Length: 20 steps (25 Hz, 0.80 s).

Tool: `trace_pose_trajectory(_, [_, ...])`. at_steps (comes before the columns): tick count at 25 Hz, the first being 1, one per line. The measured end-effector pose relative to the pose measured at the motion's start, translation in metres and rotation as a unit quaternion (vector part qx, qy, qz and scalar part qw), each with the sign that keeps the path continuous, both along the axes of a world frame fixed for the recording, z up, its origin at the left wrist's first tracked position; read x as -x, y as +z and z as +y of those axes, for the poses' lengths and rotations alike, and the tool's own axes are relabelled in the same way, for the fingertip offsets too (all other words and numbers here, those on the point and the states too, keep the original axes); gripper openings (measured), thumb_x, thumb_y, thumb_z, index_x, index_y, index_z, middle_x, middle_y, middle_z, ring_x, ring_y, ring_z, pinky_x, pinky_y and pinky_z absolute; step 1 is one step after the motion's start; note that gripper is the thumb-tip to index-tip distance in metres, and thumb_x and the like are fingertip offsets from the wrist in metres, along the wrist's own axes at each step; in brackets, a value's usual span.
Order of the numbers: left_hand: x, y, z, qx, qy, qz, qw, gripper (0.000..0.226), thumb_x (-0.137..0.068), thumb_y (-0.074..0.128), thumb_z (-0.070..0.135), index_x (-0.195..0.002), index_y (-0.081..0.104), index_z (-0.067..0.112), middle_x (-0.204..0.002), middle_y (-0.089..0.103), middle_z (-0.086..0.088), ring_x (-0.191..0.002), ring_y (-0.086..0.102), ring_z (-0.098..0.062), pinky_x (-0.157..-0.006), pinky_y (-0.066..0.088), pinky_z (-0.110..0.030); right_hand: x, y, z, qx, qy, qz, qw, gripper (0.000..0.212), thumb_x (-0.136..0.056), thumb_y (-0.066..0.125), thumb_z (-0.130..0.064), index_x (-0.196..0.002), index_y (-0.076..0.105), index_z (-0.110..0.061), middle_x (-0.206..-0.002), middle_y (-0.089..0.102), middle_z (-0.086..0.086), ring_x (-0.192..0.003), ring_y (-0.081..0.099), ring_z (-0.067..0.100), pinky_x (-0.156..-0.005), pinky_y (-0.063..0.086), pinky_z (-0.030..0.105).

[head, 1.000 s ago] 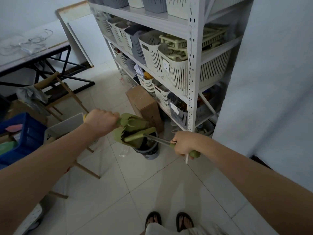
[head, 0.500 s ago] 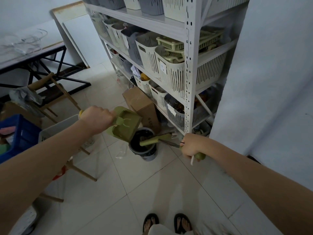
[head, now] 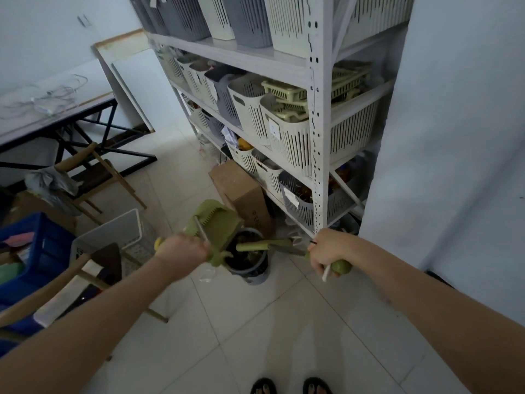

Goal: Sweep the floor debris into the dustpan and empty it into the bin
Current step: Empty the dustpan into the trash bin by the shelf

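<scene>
My left hand (head: pixel 181 253) grips the handle of an olive-green dustpan (head: pixel 217 223), which is tipped up on edge over the left rim of a small grey bin (head: pixel 257 273) lined with a dark bag. My right hand (head: pixel 326 248) holds the green-handled broom (head: pixel 342 267); its metal shaft runs left to the green brush head (head: pixel 254 246), which lies across the bin's mouth. A thin white stick also pokes out below my right fist. Dark debris shows inside the bin.
A white metal shelf rack (head: pixel 316 132) full of slotted baskets stands behind the bin, a brown cardboard box (head: pixel 241 191) leaning at its foot. A wall corner (head: pixel 426 166) closes the right. Left are a wooden chair (head: pixel 93 172), a white basket (head: pixel 113 231), a blue crate (head: pixel 31 251).
The dustpan has swung from flat above the bin to tipped steeply on its left rim, and the brush head has slid off the pan to lie across the bin's opening.
</scene>
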State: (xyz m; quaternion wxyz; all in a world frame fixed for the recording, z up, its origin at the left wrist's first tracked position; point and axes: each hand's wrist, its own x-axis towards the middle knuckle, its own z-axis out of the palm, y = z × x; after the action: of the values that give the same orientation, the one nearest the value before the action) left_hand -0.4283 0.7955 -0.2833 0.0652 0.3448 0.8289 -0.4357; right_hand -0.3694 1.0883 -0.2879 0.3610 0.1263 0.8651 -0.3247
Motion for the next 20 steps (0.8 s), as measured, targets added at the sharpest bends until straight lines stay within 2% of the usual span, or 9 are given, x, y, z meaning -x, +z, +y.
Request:
trace_pose_trajectory(2, [0.008, 0.008, -0.002, -0.010, 0.022, 0.036, 0.999, 0.028, -0.100, 0.038, 0.012, -0.127, 0.047, 0.008, -0.114, 0.064, -0.008, -0.100, 0.066, -0.027, -0.082, 0.052, -0.035, -0.004, -0.002, 0.002, -0.003, 0.000, -0.003, 1.000, 0.023, -0.073, 0.062, -0.002, -0.091, 0.067, 0.012, -0.094, 0.069, 0.030, -0.066, 0.064, 0.030, -0.075, 0.057, 0.042])
trace_pose_trajectory(5, [0.005, 0.014, 0.006, 0.000, 0.017, 0.044, 0.999, 0.025, -0.101, 0.037, 0.013, -0.123, 0.048, 0.009, -0.113, 0.064, -0.007, -0.100, 0.066, -0.027, -0.076, 0.050, -0.034, -0.013, -0.006, 0.001, -0.021, -0.010, -0.001, 1.000, 0.006, -0.072, 0.059, -0.001, -0.070, 0.062, 0.004, -0.069, 0.063, 0.022, -0.050, 0.059, 0.025, -0.061, 0.053, 0.032])
trace_pose_trajectory(7, [0.008, 0.019, 0.010, -0.004, 0.012, 0.047, 0.999, 0.023, -0.100, 0.037, 0.014, -0.119, 0.049, 0.010, -0.112, 0.064, -0.005, -0.099, 0.066, -0.026, -0.074, 0.049, -0.034, -0.015, -0.007, 0.005, -0.016, -0.028, -0.005, 0.999, 0.007, -0.073, 0.058, -0.001, -0.074, 0.062, 0.005, -0.067, 0.061, 0.019, -0.047, 0.056, 0.022, -0.057, 0.050, 0.029])
trace_pose_trajectory(10, [0.019, 0.026, 0.008, -0.018, 0.022, 0.064, 0.998, 0.020, -0.102, 0.038, 0.021, -0.114, 0.052, 0.014, -0.107, 0.066, -0.003, -0.095, 0.067, -0.023, -0.072, 0.049, -0.033, -0.014, -0.008, 0.013, -0.002, -0.048, -0.001, 0.999, 0.025, -0.075, 0.058, -0.001, -0.094, 0.066, 0.011, -0.075, 0.063, 0.020, -0.051, 0.057, 0.023, -0.061, 0.052, 0.032])
trace_pose_trajectory(12, [0.026, 0.031, 0.010, -0.040, 0.040, 0.075, 0.996, 0.021, -0.103, 0.037, 0.025, -0.113, 0.053, 0.015, -0.105, 0.067, -0.001, -0.094, 0.067, -0.022, -0.067, 0.045, -0.032, -0.015, -0.009, 0.014, -0.002, -0.046, 0.001, 0.999, 0.028, -0.075, 0.058, -0.001, -0.098, 0.066, 0.011, -0.072, 0.063, 0.018, -0.051, 0.058, 0.022, -0.060, 0.052, 0.031])
trace_pose_trajectory(14, [0.026, 0.038, 0.011, -0.059, 0.053, 0.072, 0.994, 0.023, -0.103, 0.036, 0.028, -0.114, 0.051, 0.015, -0.106, 0.067, -0.001, -0.095, 0.067, -0.022, -0.064, 0.040, -0.030, -0.015, -0.008, 0.014, 0.000, -0.048, -0.004, 0.999, 0.023, -0.076, 0.058, -0.001, -0.095, 0.064, 0.009, -0.067, 0.062, 0.016, -0.043, 0.056, 0.018, -0.052, 0.049, 0.027])
trace_pose_trajectory(16, [0.027, 0.051, 0.006, -0.094, 0.058, 0.080, 0.991, 0.028, -0.103, 0.035, 0.035, -0.113, 0.052, 0.015, -0.103, 0.067, 0.000, -0.091, 0.067, -0.022, -0.062, 0.042, -0.030, -0.014, -0.004, 0.014, 0.012, -0.063, -0.007, 0.998, 0.012, -0.076, 0.059, -0.001, -0.086, 0.062, 0.005, -0.065, 0.061, 0.016, -0.034, 0.053, 0.014, -0.045, 0.046, 0.022])
trace_pose_trajectory(18, [0.031, 0.066, -0.005, -0.153, 0.085, 0.104, 0.979, 0.038, -0.101, 0.035, 0.047, -0.108, 0.054, 0.015, -0.090, 0.066, 0.001, -0.080, 0.066, -0.021, -0.062, 0.049, -0.030, -0.012, 0.007, 0.014, 0.051, -0.104, -0.016, 0.993, 0.003, -0.078, 0.058, 0.000, -0.080, 0.058, 0.002, -0.062, 0.060, 0.015, -0.033, 0.050, 0.012, -0.041, 0.040, 0.019])
trace_pose_trajectory(20, [0.031, 0.078, -0.018, -0.215, 0.133, 0.128, 0.959, 0.048, -0.096, 0.035, 0.058, -0.101, 0.054, 0.015, -0.071, 0.056, 0.004, -0.065, 0.058, -0.020, -0.056, 0.048, -0.028, -0.009, 0.024, 0.014, 0.092, -0.160, -0.034, 0.982, 0.005, -0.084, 0.053, -0.001, -0.079, 0.053, -0.001, -0.054, 0.058, 0.009, -0.038, 0.046, 0.009, -0.038, 0.035, 0.019])
